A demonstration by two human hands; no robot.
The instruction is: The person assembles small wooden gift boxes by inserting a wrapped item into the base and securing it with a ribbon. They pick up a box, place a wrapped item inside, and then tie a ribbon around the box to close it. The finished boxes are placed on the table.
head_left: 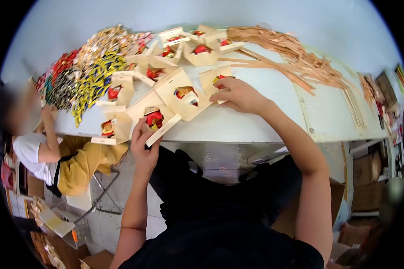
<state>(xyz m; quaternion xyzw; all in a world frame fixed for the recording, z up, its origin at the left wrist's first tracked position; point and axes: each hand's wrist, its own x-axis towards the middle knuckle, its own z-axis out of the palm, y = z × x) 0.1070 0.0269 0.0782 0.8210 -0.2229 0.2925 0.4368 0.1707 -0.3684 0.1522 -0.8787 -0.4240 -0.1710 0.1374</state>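
Note:
Several pale wooden boxes with cut-out openings and small wrapped packets inside crowd the table in front of me. My left hand [144, 142] grips the front corner of a wooden box [167, 122] whose opening shows red and gold packets [154, 118]. My right hand [242, 95] has its fingers and thumb bent around the right side of another wooden box [207, 81], fingertips beside its red and yellow packet [221, 80]. Between my hands, a larger wooden box [177, 92] holds packets with a white one on top. My fingers partly cover both boxes they touch.
Piles of small packets, yellow-blue [98, 74], black [60, 89], red [65, 62] and cream [105, 45], cover the table's left. Tan strips [278, 45] lie at the back right. A seated person [36, 148] works at the left end, beside a folding stool [103, 193].

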